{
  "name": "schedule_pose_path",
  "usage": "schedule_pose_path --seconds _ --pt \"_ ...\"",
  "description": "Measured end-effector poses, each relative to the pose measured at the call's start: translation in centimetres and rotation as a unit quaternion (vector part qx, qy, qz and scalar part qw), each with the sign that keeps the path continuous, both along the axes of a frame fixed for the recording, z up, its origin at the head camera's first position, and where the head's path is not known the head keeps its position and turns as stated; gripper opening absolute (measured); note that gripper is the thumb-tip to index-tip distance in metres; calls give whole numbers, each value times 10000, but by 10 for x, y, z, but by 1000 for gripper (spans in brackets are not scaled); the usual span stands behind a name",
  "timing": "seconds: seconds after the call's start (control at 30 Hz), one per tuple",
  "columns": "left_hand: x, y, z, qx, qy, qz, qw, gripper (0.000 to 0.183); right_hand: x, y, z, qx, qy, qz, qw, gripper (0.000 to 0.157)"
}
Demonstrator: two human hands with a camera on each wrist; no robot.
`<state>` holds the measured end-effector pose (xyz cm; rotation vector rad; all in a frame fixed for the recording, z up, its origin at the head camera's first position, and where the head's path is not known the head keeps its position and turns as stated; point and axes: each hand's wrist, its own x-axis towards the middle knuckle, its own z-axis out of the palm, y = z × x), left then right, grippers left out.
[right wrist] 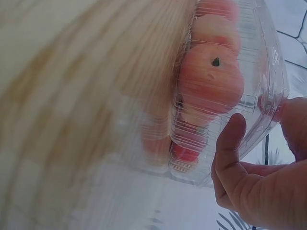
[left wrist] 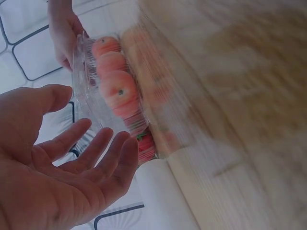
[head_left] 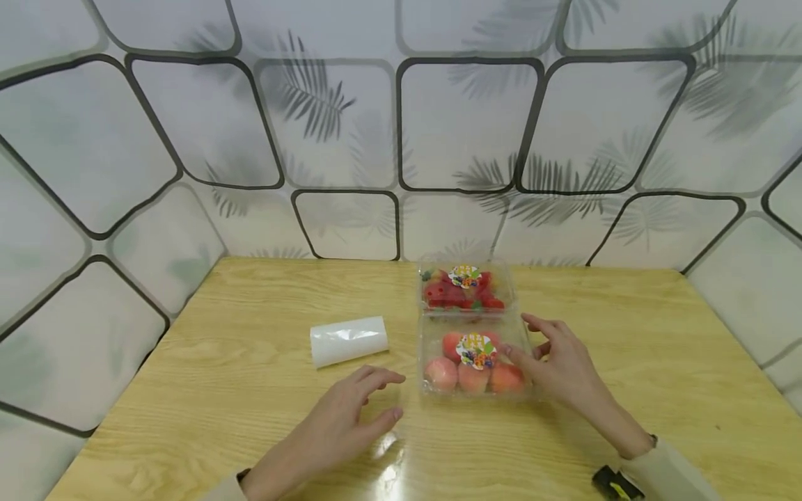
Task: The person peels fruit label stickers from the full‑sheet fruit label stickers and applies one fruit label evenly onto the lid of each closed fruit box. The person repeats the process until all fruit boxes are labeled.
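A clear plastic box of round pink-red fruit (head_left: 441, 376), apple-like with short stems, sits on the table with a colourful sticker on its lid. My right hand (head_left: 567, 369) grips this box at its right side, thumb on the lid and bent fingers along the side wall. The right wrist view shows the same hand (right wrist: 259, 177) against the clear wall. My left hand (head_left: 335, 421) holds nothing; it hovers left of the box, fingers spread and loosely bent, palm (left wrist: 62, 177) toward it. Directly behind stands another clear box of strawberries (head_left: 438, 292), also stickered.
A white roll (head_left: 349, 341), probably plastic bags or film, lies left of the boxes. The wooden table (head_left: 250, 306) meets a patterned wall covering (head_left: 351, 223) at the back. A small black item (head_left: 617, 483) shows beside the right sleeve.
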<state>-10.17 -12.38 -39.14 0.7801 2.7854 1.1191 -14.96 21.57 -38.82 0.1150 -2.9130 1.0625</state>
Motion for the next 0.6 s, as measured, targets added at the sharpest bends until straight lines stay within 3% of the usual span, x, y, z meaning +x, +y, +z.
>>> schedule_pose_path --seconds 0.27,0.37,0.47,0.6 --pt "3 -2 -1 -157 224 89 9996 36 3 -1 -3 -103 51 16 9999 66" --pt "4 -4 -1 -431 553 82 9975 37 7 -1 -4 -187 109 -14 9998 61" --pt "4 -10 -1 -994 1282 67 9867 43 12 1 -4 -228 177 -26 9996 58" --pt "2 -21 -2 -1720 2071 275 9627 52 18 8 -2 -155 245 21 9996 54"
